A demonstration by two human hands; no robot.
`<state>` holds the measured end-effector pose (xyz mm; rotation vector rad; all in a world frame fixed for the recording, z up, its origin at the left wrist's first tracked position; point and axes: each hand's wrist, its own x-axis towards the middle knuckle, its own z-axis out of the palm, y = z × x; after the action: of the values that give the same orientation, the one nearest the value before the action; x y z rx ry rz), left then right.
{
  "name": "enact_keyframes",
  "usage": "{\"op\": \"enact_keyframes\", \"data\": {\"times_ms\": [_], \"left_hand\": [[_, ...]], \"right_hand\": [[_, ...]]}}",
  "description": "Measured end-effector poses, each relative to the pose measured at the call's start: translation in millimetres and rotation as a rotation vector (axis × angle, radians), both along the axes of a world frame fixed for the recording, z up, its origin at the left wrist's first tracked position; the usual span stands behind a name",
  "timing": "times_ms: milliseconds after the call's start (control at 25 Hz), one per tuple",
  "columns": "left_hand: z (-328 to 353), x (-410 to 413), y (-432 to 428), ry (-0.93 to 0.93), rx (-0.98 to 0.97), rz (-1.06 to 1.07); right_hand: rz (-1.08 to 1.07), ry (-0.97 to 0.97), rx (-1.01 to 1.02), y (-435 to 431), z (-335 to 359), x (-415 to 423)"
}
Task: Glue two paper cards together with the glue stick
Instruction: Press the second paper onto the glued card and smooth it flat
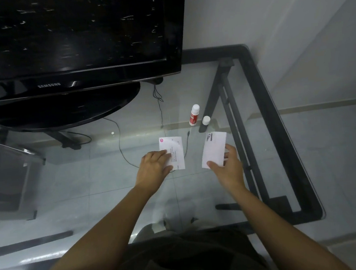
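Observation:
Two white paper cards lie apart on the glass table (112,184). The left card (175,148) has a red logo and printed text; my left hand (155,166) rests flat on its near left part, fingers together. The right card (214,147) is tilted, and my right hand (227,165) pinches its near end between thumb and fingers. Behind the cards stands the glue stick (193,115), red and white, upright with its cap off. Its white cap (206,120) stands just to the right of it.
A large black television (72,36) on a round black stand (66,108) fills the back left. Thin black cables (160,106) run down behind and beside the left card. The table's black frame (275,114) borders the right and near edges.

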<state>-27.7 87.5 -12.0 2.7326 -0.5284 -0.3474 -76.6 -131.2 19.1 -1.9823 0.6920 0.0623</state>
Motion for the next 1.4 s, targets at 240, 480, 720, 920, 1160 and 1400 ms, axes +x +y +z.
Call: {"op": "enact_keyframes", "data": {"times_ms": [240,480,720,920,1160,1400], "left_hand": [[-3,-13,-24,0.053,-0.076,0.079],[41,9,-20,0.139,-0.712,0.537],[61,26,-24,0.492,-0.882,0.611],[53,37,-16,0.505,-0.929,0.718],[38,35,-15,0.664,-0.883,0.739],[23,38,-27,0.505,-0.628,0.807]], "right_hand": [[0.062,-0.176,-0.133,-14,5,-7],[0.290,-0.291,-0.067,21,17,3],[0.499,-0.235,-0.178,52,21,15],[0.723,-0.309,-0.310,53,20,10],[0.121,0.037,0.051,41,0,49],[0.144,0.092,-0.013,44,-17,69]]}}
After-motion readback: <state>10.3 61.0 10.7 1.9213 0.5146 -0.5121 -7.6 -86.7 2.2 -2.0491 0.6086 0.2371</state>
